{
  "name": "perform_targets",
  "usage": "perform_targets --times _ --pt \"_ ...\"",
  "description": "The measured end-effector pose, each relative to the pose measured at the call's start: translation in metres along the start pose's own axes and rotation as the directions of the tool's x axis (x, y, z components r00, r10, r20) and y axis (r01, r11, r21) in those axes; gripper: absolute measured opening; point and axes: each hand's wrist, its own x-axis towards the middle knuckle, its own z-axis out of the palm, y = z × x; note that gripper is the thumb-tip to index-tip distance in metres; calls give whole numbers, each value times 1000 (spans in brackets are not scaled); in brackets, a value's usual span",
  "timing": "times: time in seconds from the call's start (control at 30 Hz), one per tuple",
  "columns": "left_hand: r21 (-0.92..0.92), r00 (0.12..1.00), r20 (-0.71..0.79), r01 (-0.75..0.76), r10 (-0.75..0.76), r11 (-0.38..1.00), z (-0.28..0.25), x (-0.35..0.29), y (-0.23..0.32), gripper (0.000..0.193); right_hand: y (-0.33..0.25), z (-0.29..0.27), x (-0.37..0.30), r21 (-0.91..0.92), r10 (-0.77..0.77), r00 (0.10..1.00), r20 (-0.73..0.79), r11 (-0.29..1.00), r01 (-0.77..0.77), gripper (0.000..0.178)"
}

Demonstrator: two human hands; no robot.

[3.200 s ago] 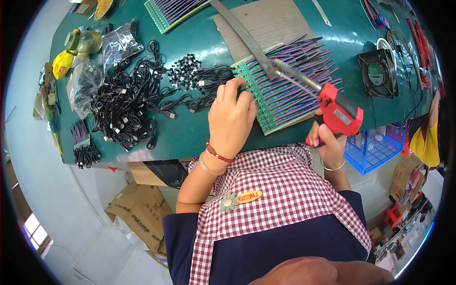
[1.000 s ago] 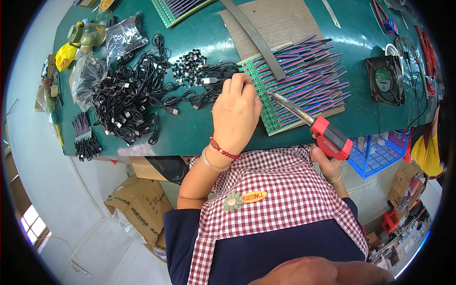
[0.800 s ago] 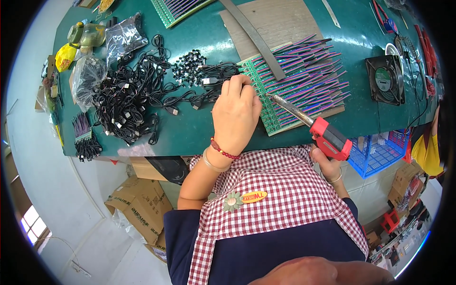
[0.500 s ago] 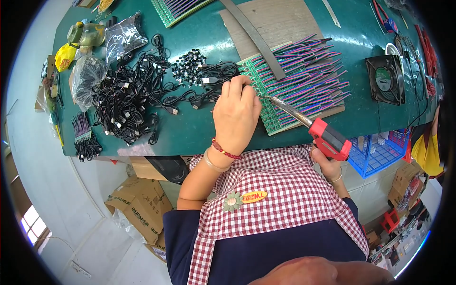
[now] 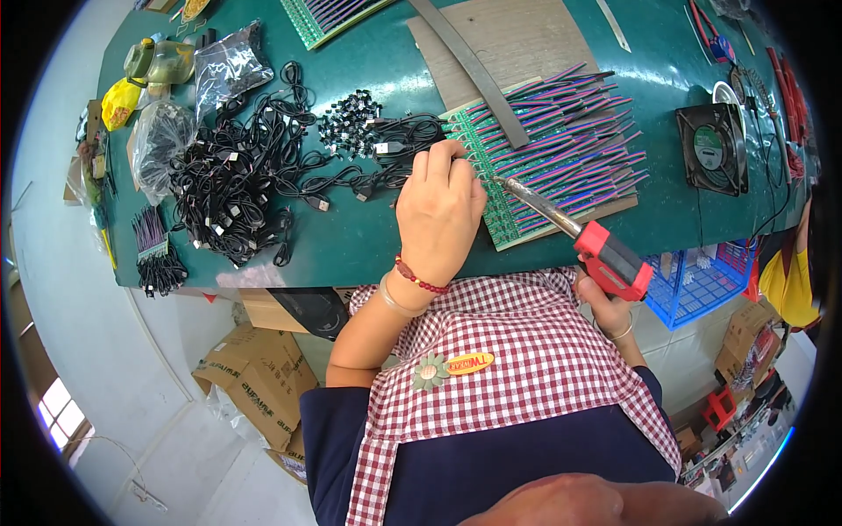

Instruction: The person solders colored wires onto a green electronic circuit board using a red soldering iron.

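Observation:
My right hand (image 5: pixel 603 302) grips a red and black soldering iron (image 5: pixel 617 263), its metal barrel slanting up and left. The iron's tip meets the left part of a green circuit board panel (image 5: pixel 502 219), close to my left fingers. Many thin blue, pink and black wires (image 5: pixel 579 175) run rightward from that panel. My left hand (image 5: pixel 441 206) is closed in a pinch at the panel's left edge; its fingertips and whatever they hold are hidden. Black USB cables (image 5: pixel 412 131) lie just beyond this hand. A flat metal bar (image 5: pixel 478 74) rests across the wires.
A large heap of black cables (image 5: pixel 224 188) covers the green table's left side, with small black parts (image 5: pixel 346 123) beside it. Under the panel lies a wooden board (image 5: pixel 535 39). A black fan (image 5: pixel 712 147) stands at right; a blue crate (image 5: pixel 702 280) sits below the table edge.
My left hand has shifted very slightly right. The soldering iron has moved a touch rightward, its tip staying at the panel.

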Motion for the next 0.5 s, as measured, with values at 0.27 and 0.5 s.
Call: perform_targets --times 0.27,0.5 --pt "2 1000 -14 -15 15 1000 0 0 0 11 -1 2 0 34 0 999 -40 999 1 28" --pt "-65 986 95 147 -140 987 -38 -11 8 21 -25 22 20 122 -97 993 -71 987 105 34"
